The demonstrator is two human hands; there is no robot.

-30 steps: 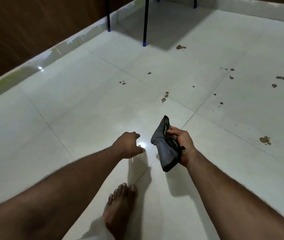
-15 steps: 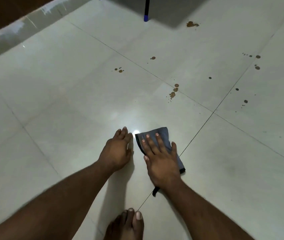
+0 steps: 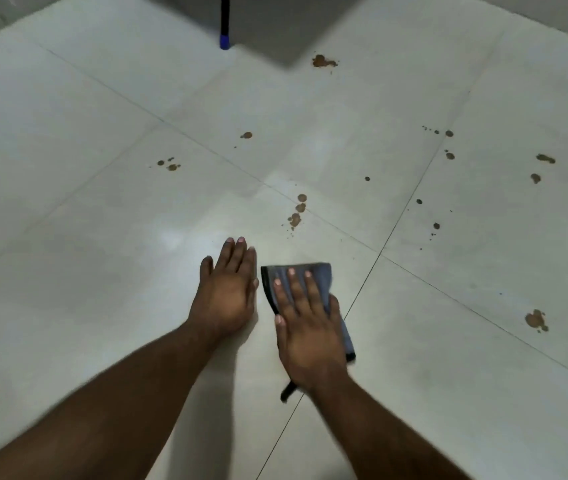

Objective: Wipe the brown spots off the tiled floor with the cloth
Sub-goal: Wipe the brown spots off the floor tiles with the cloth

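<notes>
A grey cloth with a dark edge lies flat on the pale tiled floor. My right hand presses on it with straight, spread fingers. Beside it to the left, my left hand rests flat on the bare tile, fingers straight. A cluster of brown spots lies just beyond the cloth. Other brown spots sit at the left, further back, at the far right and near right.
A black furniture leg with a blue foot stands at the back, casting a dark shadow. Grout lines cross the floor; one runs under the cloth. A pale skirting strip shows at the top left corner.
My right hand brought the cloth down from the air and laid it flat on the floor. My left hand went flat beside it. Both have slid slightly forward toward the spots.
</notes>
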